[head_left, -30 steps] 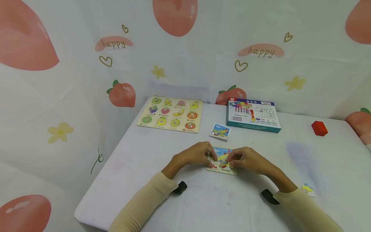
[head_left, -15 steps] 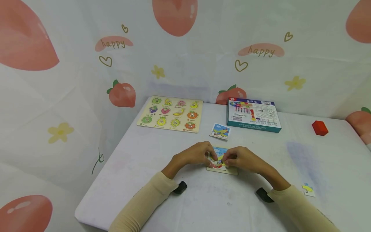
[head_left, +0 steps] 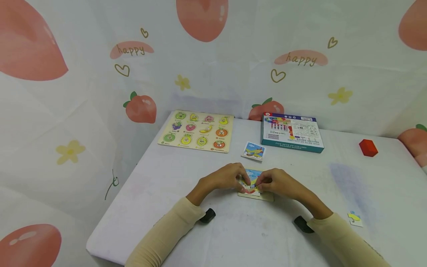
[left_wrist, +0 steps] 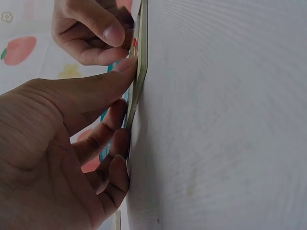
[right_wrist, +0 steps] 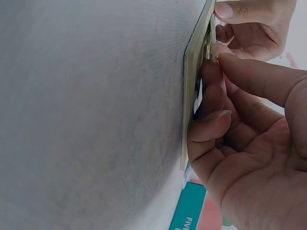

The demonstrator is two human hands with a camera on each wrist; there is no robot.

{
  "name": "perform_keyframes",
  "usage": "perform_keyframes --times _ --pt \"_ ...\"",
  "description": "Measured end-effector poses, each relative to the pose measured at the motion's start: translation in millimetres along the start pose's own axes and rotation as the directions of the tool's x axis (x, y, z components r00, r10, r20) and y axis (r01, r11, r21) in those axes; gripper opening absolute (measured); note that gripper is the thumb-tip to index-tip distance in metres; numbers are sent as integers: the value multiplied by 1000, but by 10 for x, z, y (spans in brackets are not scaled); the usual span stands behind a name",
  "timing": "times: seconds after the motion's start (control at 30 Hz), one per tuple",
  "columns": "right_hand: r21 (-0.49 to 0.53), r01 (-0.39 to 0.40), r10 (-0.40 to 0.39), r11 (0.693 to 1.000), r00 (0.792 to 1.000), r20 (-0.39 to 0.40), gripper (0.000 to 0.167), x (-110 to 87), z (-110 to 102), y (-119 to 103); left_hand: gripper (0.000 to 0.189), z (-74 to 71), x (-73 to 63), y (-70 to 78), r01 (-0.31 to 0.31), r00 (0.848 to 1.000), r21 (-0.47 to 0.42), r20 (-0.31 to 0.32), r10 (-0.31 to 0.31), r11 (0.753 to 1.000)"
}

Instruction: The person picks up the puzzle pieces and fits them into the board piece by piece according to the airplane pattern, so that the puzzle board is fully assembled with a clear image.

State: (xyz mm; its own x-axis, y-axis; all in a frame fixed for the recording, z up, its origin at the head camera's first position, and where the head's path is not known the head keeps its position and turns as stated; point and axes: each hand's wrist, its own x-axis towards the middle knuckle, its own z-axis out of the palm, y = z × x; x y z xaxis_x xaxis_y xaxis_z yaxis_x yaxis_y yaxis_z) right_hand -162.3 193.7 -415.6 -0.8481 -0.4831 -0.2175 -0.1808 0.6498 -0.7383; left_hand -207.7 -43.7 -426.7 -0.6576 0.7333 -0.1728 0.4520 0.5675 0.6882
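Note:
A small wooden jigsaw board [head_left: 265,197] with a bright airplane picture lies on the table in the head view. On its left side, my left hand [head_left: 230,177] holds it with bent fingers and thumb, tips on the pieces and edge. My right hand [head_left: 282,183] pinches a jigsaw piece [right_wrist: 209,48] between thumb and forefinger, low over the board's right part. The right wrist view shows that piece edge-on; the hands partly cover the picture. Bare wood shows along the board's lower right. Another yellow-and-blue jigsaw piece [head_left: 355,218] lies far to the right.
A small airplane picture card [head_left: 254,151] lies behind the board. Farther back are a fruit puzzle board [head_left: 197,131] and a flat teal-edged box [head_left: 291,132]. A red block [head_left: 368,147] stands at the right. Printed cloth hangs behind the white table [head_left: 186,237].
My right hand has shifted left with its jigsaw piece, toward my left hand, then stayed nearly still. My left hand has kept its place on the board.

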Motion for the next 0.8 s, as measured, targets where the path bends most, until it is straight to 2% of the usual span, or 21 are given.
perform_keyframes --times 0.27,0.47,0.7,0.8 --pt "-1 -13 13 1000 1000 0 11 -8 -2 6 15 3 15 -15 -6 1000 -1 4 6 1000" --pt "-18 2 -2 1000 1000 -13 17 -12 -4 33 6 37 32 -12 -14 999 17 -32 14 1000" --pt "-10 1 -1 1000 1000 -5 20 -4 -3 35 15 76 31 46 55 996 82 -77 -49 995" --pt "-12 2 -2 1000 1000 -8 20 -35 -24 35 10 79 28 71 58 996 89 -73 -52 994"
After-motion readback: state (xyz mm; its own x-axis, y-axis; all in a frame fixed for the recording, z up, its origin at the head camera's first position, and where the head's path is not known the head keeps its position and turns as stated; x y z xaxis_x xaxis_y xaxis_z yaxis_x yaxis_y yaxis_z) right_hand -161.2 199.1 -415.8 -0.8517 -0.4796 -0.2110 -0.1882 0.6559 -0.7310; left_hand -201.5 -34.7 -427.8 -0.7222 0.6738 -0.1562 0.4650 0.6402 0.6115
